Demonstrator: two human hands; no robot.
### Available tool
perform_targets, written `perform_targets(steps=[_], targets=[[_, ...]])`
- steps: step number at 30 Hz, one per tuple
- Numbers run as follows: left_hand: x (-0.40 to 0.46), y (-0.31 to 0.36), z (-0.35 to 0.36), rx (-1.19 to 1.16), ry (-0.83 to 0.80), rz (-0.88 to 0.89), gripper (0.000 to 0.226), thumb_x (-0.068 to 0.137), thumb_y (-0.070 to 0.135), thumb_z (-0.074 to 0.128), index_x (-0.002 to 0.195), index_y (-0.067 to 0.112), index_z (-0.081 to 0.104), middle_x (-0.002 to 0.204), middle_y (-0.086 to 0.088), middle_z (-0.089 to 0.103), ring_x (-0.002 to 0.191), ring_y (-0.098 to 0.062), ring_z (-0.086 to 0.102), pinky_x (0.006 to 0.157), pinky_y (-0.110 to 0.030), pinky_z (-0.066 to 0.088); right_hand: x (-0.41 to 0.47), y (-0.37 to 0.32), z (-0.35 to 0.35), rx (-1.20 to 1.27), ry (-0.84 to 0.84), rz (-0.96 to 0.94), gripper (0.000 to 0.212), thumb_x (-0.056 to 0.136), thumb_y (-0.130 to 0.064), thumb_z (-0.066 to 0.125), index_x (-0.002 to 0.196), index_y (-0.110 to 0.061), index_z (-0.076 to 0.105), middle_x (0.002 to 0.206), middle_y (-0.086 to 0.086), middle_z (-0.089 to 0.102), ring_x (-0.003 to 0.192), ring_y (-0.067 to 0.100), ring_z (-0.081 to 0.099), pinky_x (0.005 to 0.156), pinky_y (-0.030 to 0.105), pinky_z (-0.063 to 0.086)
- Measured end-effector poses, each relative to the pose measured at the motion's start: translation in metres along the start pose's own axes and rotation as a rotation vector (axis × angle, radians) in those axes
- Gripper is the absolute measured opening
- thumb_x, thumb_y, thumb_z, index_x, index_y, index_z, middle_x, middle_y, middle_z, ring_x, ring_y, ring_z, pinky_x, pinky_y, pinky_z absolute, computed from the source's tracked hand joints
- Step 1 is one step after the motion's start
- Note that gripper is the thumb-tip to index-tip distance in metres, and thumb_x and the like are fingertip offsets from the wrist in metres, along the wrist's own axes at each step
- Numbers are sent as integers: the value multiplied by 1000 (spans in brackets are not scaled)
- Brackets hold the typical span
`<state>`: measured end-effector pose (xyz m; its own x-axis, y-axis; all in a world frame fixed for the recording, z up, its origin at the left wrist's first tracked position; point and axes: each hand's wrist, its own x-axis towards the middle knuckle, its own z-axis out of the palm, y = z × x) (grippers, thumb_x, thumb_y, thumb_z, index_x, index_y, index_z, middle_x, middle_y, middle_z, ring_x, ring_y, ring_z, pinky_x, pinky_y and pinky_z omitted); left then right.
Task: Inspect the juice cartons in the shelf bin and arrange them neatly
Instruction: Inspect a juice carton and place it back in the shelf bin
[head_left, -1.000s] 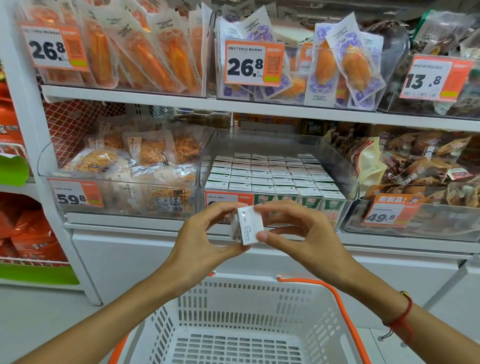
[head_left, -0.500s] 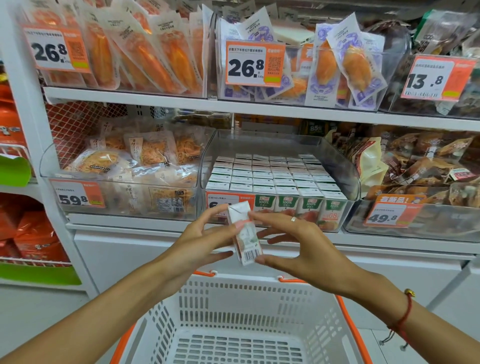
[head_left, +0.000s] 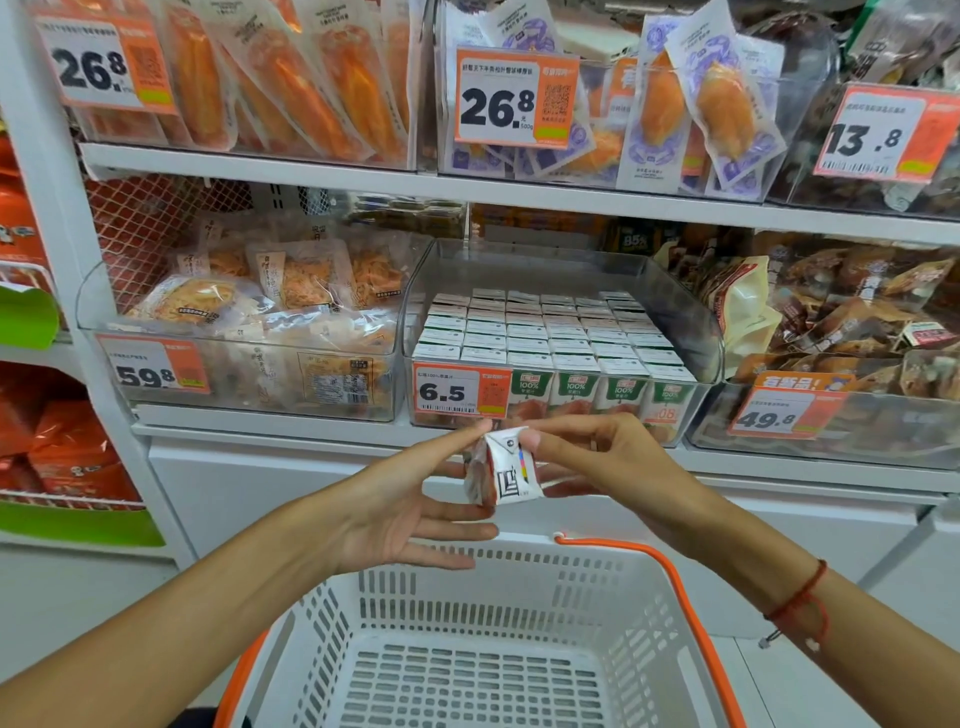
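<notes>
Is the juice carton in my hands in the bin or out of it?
Out. The juice carton is pinched between the left hand and right hand, in front of the shelf bin.

White metal shelves (head_left: 467, 187) carry clear bins of packaged snacks (head_left: 249, 322) with orange price tags (head_left: 517, 101). Red wire mesh (head_left: 135, 218) backs the left bay, above a pale floor (head_left: 62, 597).

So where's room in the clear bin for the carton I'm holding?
The clear plastic bin is packed with juice cartons across the front rows; bare floor shows only behind the back row, along the rear wall. The white plastic basket below is bare.
</notes>
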<state>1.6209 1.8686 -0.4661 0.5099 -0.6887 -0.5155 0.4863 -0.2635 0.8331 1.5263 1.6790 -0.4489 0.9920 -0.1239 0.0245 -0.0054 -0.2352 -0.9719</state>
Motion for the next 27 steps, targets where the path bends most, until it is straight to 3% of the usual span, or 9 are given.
perform_targets(steps=[6, 8, 11, 15, 18, 23, 27], targets=[[1, 0, -1, -36, -1, 14, 71, 64, 56, 78, 122, 19, 60, 103, -15, 74, 93, -23, 74, 70, -38, 62, 0, 0, 0, 19, -7, 50, 37, 73, -40, 70, 106, -25, 74, 92, -2, 77, 88, 9, 73, 68, 20, 58], [3, 1, 2, -96, 17, 94, 64, 65, 46, 80, 122, 22, 60, 104, -17, 74, 93, -23, 74, 72, -35, 62, 2, 2, 0, 20, -10, 45, 37, 73, -39, 71, 108, -26, 73, 97, -4, 77, 93, 10, 72, 78, 26, 60], [4, -1, 5, -125, 132, 274, 78, 53, 34, 85, 124, 26, 53, 104, -13, 75, 90, -26, 74, 76, -31, 61, 3, 4, 2, 7, -5, 26, 42, 71, -41, 72, 111, -28, 71, 105, -11, 75, 100, 7, 69, 88, 26, 57], [2, -4, 12, 4, 293, 479, 76, 51, 40, 86, 116, 37, 46, 93, -1, 77, 84, -16, 75, 78, -29, 57, 1, 7, 11, -264, 52, -63, 53, 67, -45, 79, 117, -29, 67, 108, -13, 72, 96, 4, 69, 86, 26, 57], [5, -5, 12, 62, 342, 528, 64, 65, 32, 87, 113, 40, 46, 93, 2, 77, 85, -12, 74, 80, -30, 57, -1, 11, 16, -400, 120, -171, 50, 73, -39, 82, 118, -29, 65, 109, -10, 70, 96, 5, 67, 86, 25, 56], [-1, 1, 4, -14, 168, 549, 66, 65, 32, 82, 122, 41, 50, 102, -3, 76, 96, -18, 73, 80, -24, 59, 0, 2, 5, -67, 7, -18, 42, 72, -44, 72, 112, -30, 69, 110, -12, 72, 98, 6, 69, 89, 30, 57], [2, 0, 13, 3, 159, 589, 58, 73, 30, 76, 123, 45, 50, 110, 2, 74, 103, -14, 70, 86, -26, 57, 2, 3, 11, 27, 71, 20, 51, 64, -42, 78, 111, -27, 67, 106, -3, 74, 94, 12, 72, 85, 30, 58]])
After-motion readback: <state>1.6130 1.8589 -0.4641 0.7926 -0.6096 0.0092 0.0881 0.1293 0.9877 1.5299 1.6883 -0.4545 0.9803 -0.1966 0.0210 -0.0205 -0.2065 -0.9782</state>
